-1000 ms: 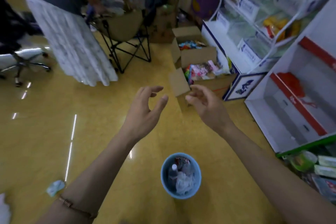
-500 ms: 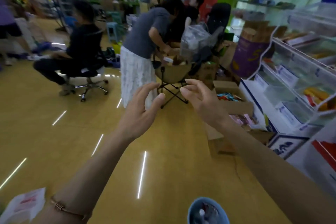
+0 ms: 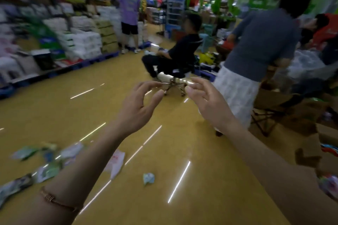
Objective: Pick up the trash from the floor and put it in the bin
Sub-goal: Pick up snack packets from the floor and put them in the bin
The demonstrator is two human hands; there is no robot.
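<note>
Head view is smeared by motion, yet the shop reads clearly enough. Stacked shelves of goods (image 3: 78, 38) run along the left, with a person in a purple shirt (image 3: 128, 3) beside them. A seated person (image 3: 182, 51) on a swivel chair (image 3: 173, 83) occupies mid-aisle. A person in a grey top (image 3: 259, 45) stands just right of the raised hands, by a folding chair (image 3: 270, 115).

The left hand (image 3: 136, 107) and right hand (image 3: 208, 104) hang in the air close together, fingers loosely bent, holding nothing.

Trash lies on the yellow floor (image 3: 54, 111) below and left of them. A white plastic bag (image 3: 115, 163) sits beside the left forearm, a small crumpled wrapper (image 3: 149, 178) lies just right of it, and scattered packets (image 3: 45, 170) lie farther left. None touches either hand.
</note>
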